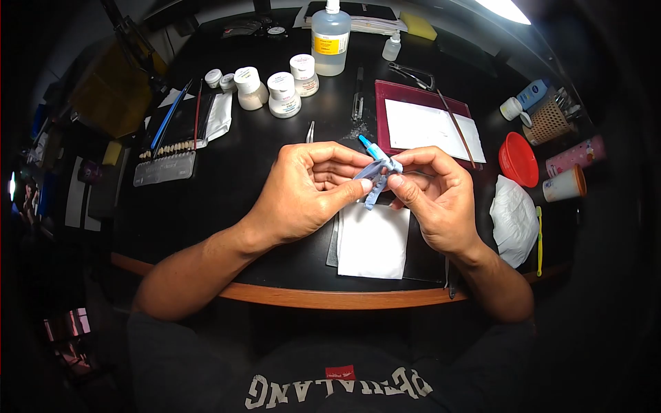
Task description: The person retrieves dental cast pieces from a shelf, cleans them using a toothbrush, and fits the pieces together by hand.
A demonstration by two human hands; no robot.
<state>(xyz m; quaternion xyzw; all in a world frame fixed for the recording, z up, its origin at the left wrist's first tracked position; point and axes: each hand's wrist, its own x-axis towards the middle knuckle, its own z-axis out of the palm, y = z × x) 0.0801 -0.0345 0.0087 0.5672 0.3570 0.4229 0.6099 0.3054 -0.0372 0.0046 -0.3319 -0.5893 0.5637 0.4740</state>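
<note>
Both hands meet above a folded white paper towel near the desk's front. My left hand pinches one side of a grey-blue strip, thumb against fingers. On the other side, my right hand has its thumb and fingers closed on the same strip, close to its knotted or looped part. A small bright-blue tube-like piece points up and left from between the hands. The strip seems wrapped around its lower end; fingers hide part of both. Tweezers lie just beyond my left hand.
Several white-lidded jars and a large clear bottle stand at the back. A dark red tray holds white paper and a brush. To the right are a red bowl and crumpled tissue; a shade guide lies left.
</note>
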